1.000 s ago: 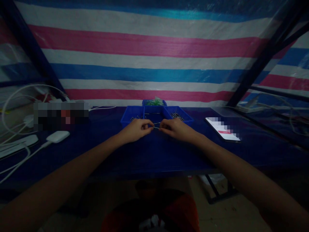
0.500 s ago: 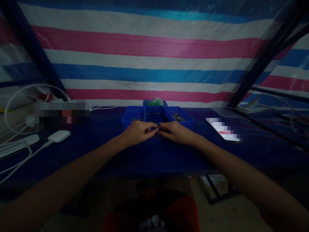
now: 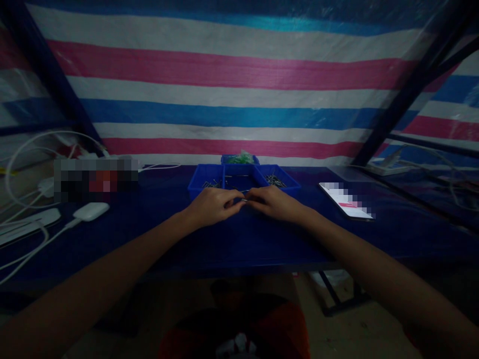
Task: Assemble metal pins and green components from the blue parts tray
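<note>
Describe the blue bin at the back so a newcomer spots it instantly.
A striped sheet hangs behind a blue table. On that table, beyond the left hand and right hand, blue bins stand grouped. The back bin sits behind the middle bin, nearest the sheet; its green contents set it apart from the neighbouring bins, where metal pieces lie.

Single head-worn view, facing forward and down over the table, hands at middle distance, striped sheet filling twelve o'clock, wearer's clothing close at six
</note>
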Demonstrator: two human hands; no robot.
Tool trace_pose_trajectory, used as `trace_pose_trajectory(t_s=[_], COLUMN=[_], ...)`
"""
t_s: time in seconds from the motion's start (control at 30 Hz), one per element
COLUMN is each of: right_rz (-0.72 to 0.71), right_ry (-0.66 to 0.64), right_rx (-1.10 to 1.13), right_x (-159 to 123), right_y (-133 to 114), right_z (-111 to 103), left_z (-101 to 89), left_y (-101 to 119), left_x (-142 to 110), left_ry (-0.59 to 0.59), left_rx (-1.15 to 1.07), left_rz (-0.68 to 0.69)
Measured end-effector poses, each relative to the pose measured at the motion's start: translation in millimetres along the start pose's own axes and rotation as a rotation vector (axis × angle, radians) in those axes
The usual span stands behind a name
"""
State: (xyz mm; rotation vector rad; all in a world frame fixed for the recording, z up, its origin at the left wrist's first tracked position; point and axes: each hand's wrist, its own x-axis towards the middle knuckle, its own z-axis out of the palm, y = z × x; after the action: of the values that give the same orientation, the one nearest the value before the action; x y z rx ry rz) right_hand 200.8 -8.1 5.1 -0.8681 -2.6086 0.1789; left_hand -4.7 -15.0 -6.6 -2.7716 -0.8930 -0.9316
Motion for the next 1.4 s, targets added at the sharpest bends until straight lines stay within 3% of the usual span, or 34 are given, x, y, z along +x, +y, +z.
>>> trace_pose_trajectory(t_s=[0.27,0.63,0.93,1.23,1.4], right_rz=[0.054,0.064,0.082,0.051,0.039], right_ry=[0.09,0.104,0.04,-0.092,-0.097], right_rx=[-0.002,0.0,0.003,-0.052,-0.041], right_x=[0,0,1,1,0], right_y=[-1,-5,-5,1,4], right_z=[-7,-7,-5,6,7], left_z=[-1.1,2.7,3.8,3.6,3.2], left_y=[-4,-4,-2,-3,-1], left_x=[3,3,3,2,2], left_ry=[0.0,-0.156,-0.261,-0.16,-0.15], left_rx=[0.119,0.144,0.136,0.099,0.073], left_rz=[-0.161,-0.197,-0.219,-0.167,-0.139])
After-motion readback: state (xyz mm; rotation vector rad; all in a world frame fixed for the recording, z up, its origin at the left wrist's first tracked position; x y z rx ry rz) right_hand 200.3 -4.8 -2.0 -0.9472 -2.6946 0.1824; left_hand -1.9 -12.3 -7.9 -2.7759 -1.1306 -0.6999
